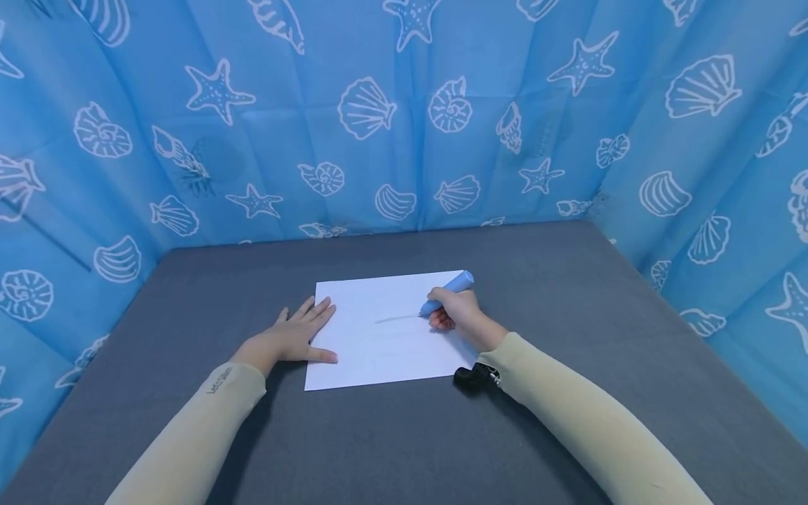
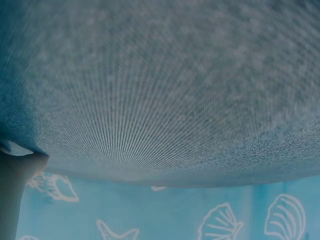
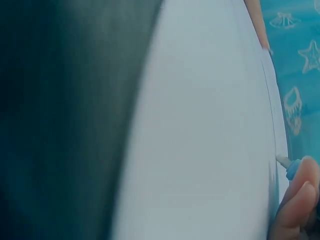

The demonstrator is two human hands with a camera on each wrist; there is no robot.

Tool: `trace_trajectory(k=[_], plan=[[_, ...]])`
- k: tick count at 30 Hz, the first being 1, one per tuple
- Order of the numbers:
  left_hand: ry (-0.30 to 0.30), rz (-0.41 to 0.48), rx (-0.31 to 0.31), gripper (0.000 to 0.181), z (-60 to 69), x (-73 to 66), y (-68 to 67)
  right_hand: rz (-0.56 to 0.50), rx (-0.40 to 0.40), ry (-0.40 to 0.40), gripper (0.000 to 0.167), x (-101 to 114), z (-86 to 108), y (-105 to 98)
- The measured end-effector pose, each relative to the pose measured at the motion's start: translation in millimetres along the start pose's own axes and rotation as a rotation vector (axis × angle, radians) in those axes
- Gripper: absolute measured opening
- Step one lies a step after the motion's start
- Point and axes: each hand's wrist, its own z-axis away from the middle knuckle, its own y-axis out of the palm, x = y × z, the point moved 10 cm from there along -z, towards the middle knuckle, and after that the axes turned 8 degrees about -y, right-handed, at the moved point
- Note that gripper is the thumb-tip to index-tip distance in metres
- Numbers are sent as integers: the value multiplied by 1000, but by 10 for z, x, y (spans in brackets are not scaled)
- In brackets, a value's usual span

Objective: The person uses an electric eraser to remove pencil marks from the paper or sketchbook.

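A white sheet of paper (image 1: 366, 351) lies on the dark grey tabletop, with a thin, faint line drawn across its middle. My right hand (image 1: 463, 315) grips a thick blue marker (image 1: 459, 282), whose tip meets the right end of that line. In the right wrist view the marker's pale tip (image 3: 283, 161) pokes out past the fingers (image 3: 297, 200). At the sheet's left edge my left hand (image 1: 297, 337) rests flat with its fingers spread, thumb and fingertips on the paper. The left wrist view holds mostly tabletop, with a small part of the hand (image 2: 25, 167) at its left edge.
The grey cloth-like table (image 1: 391, 449) extends around the paper on every side. A blue curtain (image 1: 284, 154) with white shells and starfish hangs behind and along both sides. A small black device (image 1: 470, 379) sits at the right wrist, by the sheet's lower right corner.
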Motion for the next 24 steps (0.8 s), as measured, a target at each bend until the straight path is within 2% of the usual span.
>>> trace_trajectory(k=[3, 7, 12, 17, 21, 24], plan=[[-4, 0, 3, 112, -5, 6, -4, 1, 22, -1, 26, 8, -1, 43], [-4, 4, 11, 112, 1, 4, -4, -1, -24, 8, 26, -3, -3, -10], [-9, -1, 13, 111, 20, 8, -18, 16, 21, 8, 26, 3, 17, 52], [7, 5, 10, 111, 19, -15, -24, -6, -35, -10, 25, 1, 18, 3], [6, -1, 11, 110, 28, -20, -23, 4, 16, -8, 25, -8, 34, 83], [5, 0, 16, 110, 29, -29, -17, -7, 6, -9, 25, -2, 35, 61]])
